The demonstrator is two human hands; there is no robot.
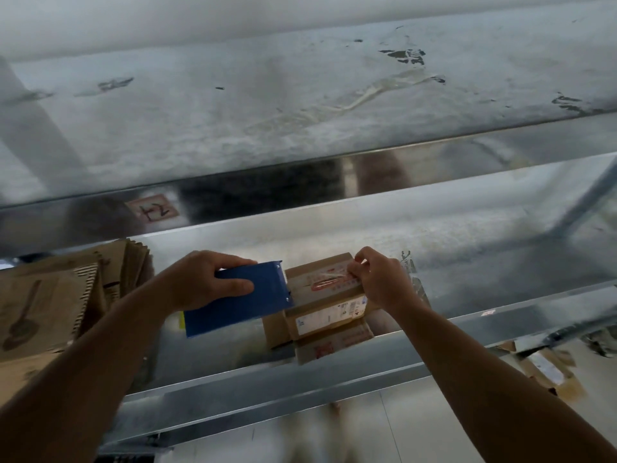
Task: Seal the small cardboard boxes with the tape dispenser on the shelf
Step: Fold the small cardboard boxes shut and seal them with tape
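A small cardboard box with a white label on its front stands on the metal shelf. My left hand grips a blue tape dispenser, held against the box's left top edge. A strip of clear tape with red print runs from the dispenser across the box top. My right hand pinches the tape's right end at the box's far right corner. The lower part of the box is reflected in the shiny shelf.
A pile of flattened corrugated cardboard lies on the shelf to the left. Above, another metal shelf carries a small label on its front lip. More cardboard sits on a lower level at right.
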